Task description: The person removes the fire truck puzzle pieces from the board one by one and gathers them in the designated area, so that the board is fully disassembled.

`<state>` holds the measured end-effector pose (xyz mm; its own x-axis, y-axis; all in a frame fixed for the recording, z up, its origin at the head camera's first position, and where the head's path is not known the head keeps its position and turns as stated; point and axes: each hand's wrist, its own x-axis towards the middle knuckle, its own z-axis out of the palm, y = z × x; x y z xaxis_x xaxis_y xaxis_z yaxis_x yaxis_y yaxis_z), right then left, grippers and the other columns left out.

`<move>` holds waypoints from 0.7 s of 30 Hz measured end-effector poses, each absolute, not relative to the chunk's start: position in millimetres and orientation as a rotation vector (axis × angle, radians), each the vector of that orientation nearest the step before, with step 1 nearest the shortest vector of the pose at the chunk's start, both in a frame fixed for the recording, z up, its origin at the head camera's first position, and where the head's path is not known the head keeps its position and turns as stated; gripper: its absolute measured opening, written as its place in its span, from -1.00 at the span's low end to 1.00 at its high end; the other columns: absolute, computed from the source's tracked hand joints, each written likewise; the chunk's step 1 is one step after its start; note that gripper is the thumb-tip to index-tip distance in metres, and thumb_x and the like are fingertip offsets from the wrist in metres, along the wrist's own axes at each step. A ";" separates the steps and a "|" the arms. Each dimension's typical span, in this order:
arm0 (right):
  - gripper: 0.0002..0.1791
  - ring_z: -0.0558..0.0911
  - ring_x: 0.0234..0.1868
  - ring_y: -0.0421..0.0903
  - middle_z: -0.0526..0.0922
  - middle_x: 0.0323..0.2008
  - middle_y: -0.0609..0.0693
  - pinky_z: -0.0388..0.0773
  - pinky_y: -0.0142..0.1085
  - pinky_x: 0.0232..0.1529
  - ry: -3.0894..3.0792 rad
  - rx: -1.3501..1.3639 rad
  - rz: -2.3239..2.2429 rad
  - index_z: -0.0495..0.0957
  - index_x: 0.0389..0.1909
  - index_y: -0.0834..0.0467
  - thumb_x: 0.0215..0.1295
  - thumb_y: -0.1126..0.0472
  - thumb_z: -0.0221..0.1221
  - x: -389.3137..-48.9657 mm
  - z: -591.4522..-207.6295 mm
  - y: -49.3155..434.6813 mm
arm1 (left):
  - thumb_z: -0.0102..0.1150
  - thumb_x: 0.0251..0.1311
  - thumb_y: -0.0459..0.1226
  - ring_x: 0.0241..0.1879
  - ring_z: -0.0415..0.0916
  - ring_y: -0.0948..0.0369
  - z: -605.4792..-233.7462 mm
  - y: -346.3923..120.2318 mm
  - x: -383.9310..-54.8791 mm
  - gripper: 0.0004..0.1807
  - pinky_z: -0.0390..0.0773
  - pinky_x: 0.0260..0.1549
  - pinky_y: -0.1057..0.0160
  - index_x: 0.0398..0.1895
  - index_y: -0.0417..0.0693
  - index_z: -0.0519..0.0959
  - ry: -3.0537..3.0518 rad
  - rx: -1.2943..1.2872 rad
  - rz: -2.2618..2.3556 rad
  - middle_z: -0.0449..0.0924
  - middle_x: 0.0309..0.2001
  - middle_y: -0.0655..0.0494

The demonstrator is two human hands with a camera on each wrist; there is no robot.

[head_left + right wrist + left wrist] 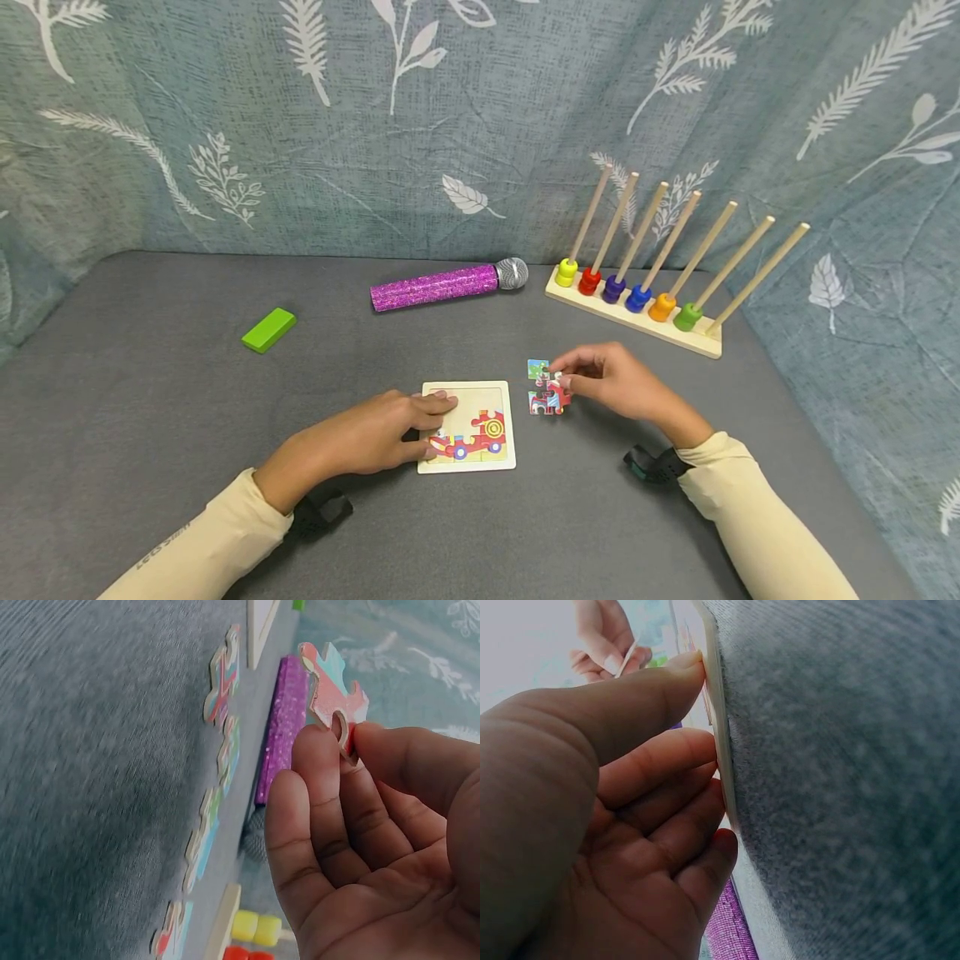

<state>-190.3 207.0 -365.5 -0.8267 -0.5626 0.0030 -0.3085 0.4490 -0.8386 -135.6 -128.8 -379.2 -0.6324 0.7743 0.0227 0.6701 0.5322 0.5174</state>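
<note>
At the far left of the bench (150, 417) we see a green block (268, 331), well apart from both hands. Next comes the left hand (375, 433), reaching over the left edge of a wooden puzzle tray (468, 400), which lies flat under its fingertips. In the tray we find fitted pieces (493, 427) along the near side and partway up the right, picturing a red vehicle; the upper left shows plain wood. We see this hand palm down, fingers loosely extended, thumb and fingertips resting on the tray. Beyond the tray lies a purple glittery microphone (442, 287). To the tray's right are loose puzzle pieces (537, 369), just beside the right hand (618, 383). That hand is nearly closed, pinching a red and pale blue puzzle piece (334, 686) between thumb and fingers, raised off the bench; its cream-sleeved forearm (750, 508) slants in from the lower right. At the far right we count 7 pegs (672, 242) on a wooden rack (633, 319), with coloured beads (662, 307) at the base of 6.
</note>
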 end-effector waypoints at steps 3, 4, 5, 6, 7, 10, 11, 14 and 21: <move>-0.79 0.60 -0.37 -0.18 0.69 -0.34 0.03 0.52 -0.38 -0.36 2.441 -0.738 -1.301 0.65 -0.09 0.37 0.30 0.42 0.16 -190.7 -365.8 210.6 | 0.30 0.21 -0.32 0.28 0.36 0.00 -379.1 -128.9 -135.6 -0.61 0.39 0.15 -0.10 0.09 -0.30 0.60 2.561 1.224 0.731 0.42 0.28 -0.12; -0.79 0.60 -0.37 -0.19 0.69 -0.33 0.04 0.52 -0.38 -0.36 2.444 -0.747 -1.292 0.65 -0.09 0.37 0.31 0.42 0.16 -190.7 -365.9 211.5 | 0.29 0.21 -0.32 0.28 0.36 0.01 -379.1 -128.9 -135.6 -0.61 0.39 0.15 -0.10 0.09 -0.30 0.60 2.560 1.223 0.731 0.42 0.28 -0.12; -0.79 0.60 -0.37 -0.20 0.69 -0.33 0.04 0.52 -0.38 -0.36 2.444 -0.755 -1.283 0.65 -0.09 0.38 0.31 0.42 0.16 -190.6 -366.0 212.5 | 0.29 0.21 -0.32 0.28 0.36 0.01 -379.2 -128.9 -135.6 -0.61 0.39 0.15 -0.09 0.09 -0.30 0.60 2.560 1.222 0.731 0.42 0.28 -0.12; -0.80 0.60 -0.37 -0.20 0.70 -0.33 0.03 0.52 -0.38 -0.36 2.447 -0.760 -1.272 0.65 -0.10 0.37 0.31 0.43 0.16 -191.1 -366.8 213.7 | 0.30 0.21 -0.32 0.28 0.35 0.01 -379.3 -128.9 -135.6 -0.61 0.39 0.15 -0.09 0.09 -0.31 0.60 2.558 1.221 0.732 0.42 0.28 -0.12; -0.80 0.60 -0.37 -0.20 0.70 -0.33 0.03 0.52 -0.38 -0.36 2.448 -0.760 -1.261 0.65 -0.10 0.37 0.31 0.42 0.16 -191.5 -367.4 215.1 | 0.30 0.21 -0.32 0.28 0.35 0.01 -379.3 -129.0 -135.7 -0.61 0.39 0.15 -0.09 0.09 -0.30 0.60 2.556 1.218 0.733 0.42 0.28 -0.11; -0.80 0.59 -0.38 -0.20 0.70 -0.33 0.02 0.51 -0.38 -0.37 2.456 -0.758 -1.228 0.65 -0.10 0.35 0.31 0.42 0.16 -191.9 -368.9 220.4 | 0.29 0.22 -0.31 0.29 0.34 0.02 -379.7 -128.5 -136.1 -0.60 0.39 0.15 -0.09 0.11 -0.30 0.58 2.547 1.212 0.736 0.41 0.29 -0.10; -0.80 0.59 -0.38 -0.20 0.69 -0.34 0.02 0.51 -0.38 -0.37 2.458 -0.750 -1.217 0.66 -0.10 0.35 0.31 0.43 0.16 -192.1 -369.9 222.5 | 0.29 0.22 -0.31 0.30 0.33 0.02 -379.9 -128.3 -136.2 -0.59 0.38 0.16 -0.09 0.11 -0.30 0.58 2.544 1.210 0.739 0.41 0.29 -0.09; -0.80 0.58 -0.39 -0.19 0.70 -0.34 0.01 0.49 -0.37 -0.38 2.462 -0.739 -1.188 0.65 -0.10 0.34 0.31 0.43 0.16 -192.0 -371.6 227.4 | 0.29 0.22 -0.31 0.30 0.33 0.03 -380.2 -127.7 -136.4 -0.58 0.38 0.16 -0.09 0.13 -0.30 0.57 2.542 1.208 0.739 0.40 0.30 -0.08; -0.79 0.59 -0.38 -0.17 0.70 -0.34 0.01 0.51 -0.37 -0.37 2.453 -0.744 -1.153 0.65 -0.09 0.34 0.31 0.42 0.15 -195.4 -377.3 229.4 | 0.29 0.21 -0.33 0.30 0.32 0.03 -379.2 -128.9 -134.9 -0.57 0.37 0.16 -0.10 0.13 -0.31 0.56 2.546 1.181 0.745 0.40 0.30 -0.08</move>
<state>-195.4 229.4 -377.3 -0.8093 -0.5830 -0.0720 -0.3164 0.5359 -0.7828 -134.9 -128.9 -379.2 -0.6455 0.7638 -0.0012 0.6428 0.5440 0.5393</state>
